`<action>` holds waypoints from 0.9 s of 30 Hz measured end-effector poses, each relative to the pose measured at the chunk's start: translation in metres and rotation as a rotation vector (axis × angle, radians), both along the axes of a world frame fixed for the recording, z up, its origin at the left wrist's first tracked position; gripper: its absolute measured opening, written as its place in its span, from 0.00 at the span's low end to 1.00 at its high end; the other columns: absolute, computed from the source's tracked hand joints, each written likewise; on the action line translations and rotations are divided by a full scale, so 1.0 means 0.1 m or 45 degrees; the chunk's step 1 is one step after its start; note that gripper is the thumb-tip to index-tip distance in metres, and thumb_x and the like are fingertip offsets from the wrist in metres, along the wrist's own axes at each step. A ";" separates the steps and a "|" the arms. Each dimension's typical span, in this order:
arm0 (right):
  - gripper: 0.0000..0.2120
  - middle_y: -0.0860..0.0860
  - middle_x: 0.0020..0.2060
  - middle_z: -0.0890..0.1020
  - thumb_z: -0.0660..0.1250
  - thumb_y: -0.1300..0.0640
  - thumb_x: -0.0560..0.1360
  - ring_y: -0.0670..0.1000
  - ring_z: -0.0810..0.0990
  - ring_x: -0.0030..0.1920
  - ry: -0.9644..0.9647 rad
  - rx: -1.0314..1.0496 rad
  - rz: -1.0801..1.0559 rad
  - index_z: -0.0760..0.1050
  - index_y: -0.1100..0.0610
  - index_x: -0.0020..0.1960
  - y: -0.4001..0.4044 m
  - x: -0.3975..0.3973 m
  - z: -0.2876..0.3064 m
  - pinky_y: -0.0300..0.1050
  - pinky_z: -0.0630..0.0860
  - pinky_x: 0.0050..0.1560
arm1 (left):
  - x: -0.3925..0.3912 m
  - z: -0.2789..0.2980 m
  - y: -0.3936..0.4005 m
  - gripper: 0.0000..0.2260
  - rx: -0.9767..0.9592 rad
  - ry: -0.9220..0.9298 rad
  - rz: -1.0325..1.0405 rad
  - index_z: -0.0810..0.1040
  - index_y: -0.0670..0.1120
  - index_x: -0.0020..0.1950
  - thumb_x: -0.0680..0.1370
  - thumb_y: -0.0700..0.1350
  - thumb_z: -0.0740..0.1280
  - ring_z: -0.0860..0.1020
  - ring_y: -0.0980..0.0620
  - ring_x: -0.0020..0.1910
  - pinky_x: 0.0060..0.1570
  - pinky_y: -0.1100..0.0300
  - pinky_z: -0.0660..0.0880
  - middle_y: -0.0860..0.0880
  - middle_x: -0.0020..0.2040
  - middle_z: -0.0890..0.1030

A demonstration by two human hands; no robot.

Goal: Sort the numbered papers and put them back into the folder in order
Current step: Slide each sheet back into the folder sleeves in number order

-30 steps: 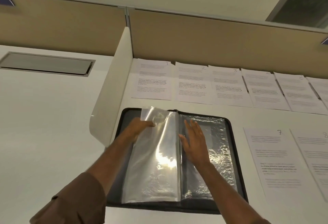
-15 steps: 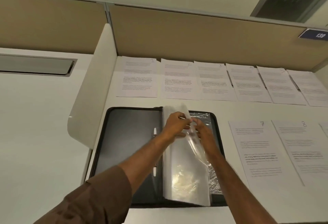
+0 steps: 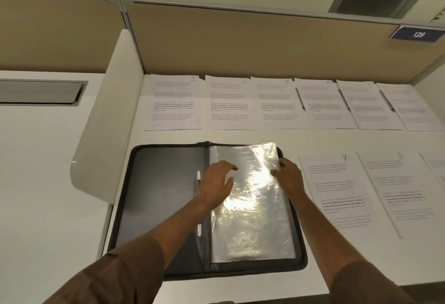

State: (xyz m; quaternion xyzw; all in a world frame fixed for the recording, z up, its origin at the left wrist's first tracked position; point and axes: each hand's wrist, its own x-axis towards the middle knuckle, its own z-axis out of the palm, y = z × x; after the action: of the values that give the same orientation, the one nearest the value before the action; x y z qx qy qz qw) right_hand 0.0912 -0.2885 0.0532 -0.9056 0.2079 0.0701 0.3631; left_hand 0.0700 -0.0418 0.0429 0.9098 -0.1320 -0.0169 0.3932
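Note:
A black zip folder [image 3: 163,202] lies open on the white desk. Its clear plastic sleeves [image 3: 252,219] are stacked flat on its right half; the left inner cover is bare. My left hand [image 3: 216,181] rests with spread fingers on the sleeves near the spine. At the sleeves' right edge, my right hand [image 3: 287,177] pinches the top one. Numbered papers lie behind in a row: paper 1 [image 3: 173,104], paper 2 [image 3: 228,104], paper 3 [image 3: 277,104] and several more to the right. Paper 7 [image 3: 337,190] and paper 8 [image 3: 399,190] lie right of the folder.
A white curved divider [image 3: 106,116] stands left of the folder. A tan partition wall [image 3: 240,38] runs behind the papers, with a blue sign "139" [image 3: 417,34]. A grey cable hatch [image 3: 38,91] sits in the left desk. The desk's front edge is near the folder's bottom.
The sleeves held upright half a second ago now lie flat on the folder's right half. My hands have parted: left at the spine, right at the sleeves' outer edge.

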 end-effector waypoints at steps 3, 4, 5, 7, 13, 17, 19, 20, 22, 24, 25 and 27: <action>0.20 0.54 0.55 0.84 0.66 0.61 0.75 0.56 0.82 0.52 0.010 -0.090 -0.095 0.77 0.54 0.66 0.01 -0.01 -0.07 0.45 0.72 0.48 | -0.05 -0.22 0.05 0.25 0.447 0.025 -0.152 0.65 0.49 0.78 0.82 0.50 0.64 0.58 0.45 0.79 0.79 0.48 0.52 0.46 0.80 0.62; 0.20 0.54 0.55 0.84 0.64 0.62 0.75 0.57 0.82 0.53 -0.014 -0.132 -0.120 0.77 0.53 0.66 0.05 -0.04 -0.07 0.46 0.74 0.50 | -0.06 -0.25 0.05 0.26 0.549 0.042 -0.178 0.61 0.49 0.80 0.83 0.53 0.61 0.53 0.45 0.81 0.80 0.46 0.48 0.46 0.82 0.57; 0.20 0.54 0.56 0.83 0.62 0.64 0.76 0.57 0.81 0.54 -0.048 -0.198 -0.114 0.76 0.53 0.66 0.09 -0.06 -0.07 0.48 0.75 0.52 | -0.07 -0.28 0.05 0.26 0.624 0.051 -0.196 0.58 0.50 0.81 0.85 0.54 0.58 0.49 0.45 0.82 0.80 0.45 0.45 0.46 0.83 0.52; 0.22 0.54 0.57 0.80 0.63 0.65 0.76 0.57 0.78 0.57 -0.136 -0.383 0.010 0.75 0.52 0.68 0.18 -0.12 -0.10 0.52 0.76 0.54 | -0.08 -0.31 0.04 0.26 0.724 0.053 -0.234 0.52 0.50 0.83 0.86 0.55 0.53 0.43 0.45 0.82 0.80 0.44 0.41 0.46 0.83 0.45; 0.25 0.59 0.67 0.77 0.73 0.59 0.73 0.61 0.76 0.67 -0.356 -0.735 0.429 0.75 0.58 0.69 0.47 -0.05 -0.30 0.57 0.74 0.66 | -0.12 -0.43 -0.01 0.26 0.820 0.025 -0.269 0.46 0.49 0.83 0.86 0.54 0.48 0.36 0.43 0.80 0.79 0.40 0.43 0.44 0.82 0.39; 0.24 0.59 0.70 0.76 0.74 0.54 0.75 0.61 0.74 0.70 -0.509 -0.717 0.509 0.76 0.57 0.69 0.75 0.15 -0.24 0.58 0.71 0.69 | -0.08 -0.47 0.02 0.28 0.805 0.050 -0.260 0.56 0.48 0.82 0.84 0.58 0.47 0.45 0.43 0.81 0.78 0.39 0.51 0.43 0.83 0.52; 0.25 0.59 0.72 0.74 0.73 0.51 0.77 0.62 0.73 0.72 -0.559 -0.720 0.550 0.75 0.56 0.71 0.89 0.27 -0.20 0.58 0.68 0.71 | 0.00 -0.46 0.10 0.30 0.763 0.045 -0.243 0.60 0.48 0.81 0.82 0.61 0.47 0.51 0.43 0.81 0.76 0.38 0.57 0.43 0.82 0.55; 0.26 0.59 0.73 0.72 0.71 0.49 0.78 0.61 0.71 0.73 -0.566 -0.710 0.565 0.73 0.56 0.72 0.96 0.34 -0.18 0.57 0.66 0.72 | 0.07 -0.44 0.15 0.31 0.746 0.046 -0.230 0.59 0.47 0.81 0.82 0.62 0.47 0.52 0.42 0.81 0.76 0.38 0.57 0.43 0.82 0.54; 0.27 0.58 0.76 0.69 0.68 0.46 0.79 0.61 0.67 0.76 -0.564 -0.692 0.598 0.70 0.55 0.75 1.08 0.48 -0.14 0.58 0.64 0.74 | 0.25 -0.36 0.30 0.31 0.737 0.026 -0.160 0.56 0.47 0.82 0.83 0.62 0.48 0.49 0.43 0.82 0.78 0.38 0.52 0.43 0.82 0.52; 0.28 0.58 0.77 0.66 0.66 0.46 0.81 0.60 0.64 0.77 -0.555 -0.673 0.638 0.67 0.56 0.77 1.19 0.63 -0.11 0.59 0.63 0.76 | 0.48 -0.26 0.46 0.31 0.738 0.014 -0.075 0.53 0.47 0.83 0.84 0.60 0.51 0.45 0.44 0.82 0.79 0.41 0.44 0.43 0.83 0.48; 0.28 0.58 0.78 0.65 0.64 0.45 0.81 0.60 0.63 0.78 -0.548 -0.660 0.653 0.66 0.56 0.77 1.24 0.71 -0.09 0.59 0.63 0.76 | 0.60 -0.21 0.55 0.31 0.739 0.001 -0.031 0.52 0.47 0.83 0.84 0.59 0.53 0.44 0.44 0.82 0.79 0.41 0.42 0.43 0.83 0.47; 0.29 0.58 0.78 0.64 0.62 0.44 0.82 0.60 0.62 0.79 -0.533 -0.653 0.673 0.65 0.55 0.78 1.35 0.87 -0.06 0.59 0.60 0.77 | 0.85 -0.13 0.72 0.31 0.720 -0.015 0.063 0.50 0.47 0.83 0.84 0.57 0.56 0.43 0.43 0.82 0.79 0.43 0.39 0.43 0.83 0.46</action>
State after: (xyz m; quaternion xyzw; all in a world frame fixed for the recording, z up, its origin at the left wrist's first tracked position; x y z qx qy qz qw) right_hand 0.1787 -0.1539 0.0476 -0.9834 -0.0990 -0.0788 0.1300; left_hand 0.1547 0.0297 0.0304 0.9864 -0.1021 -0.0381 0.1231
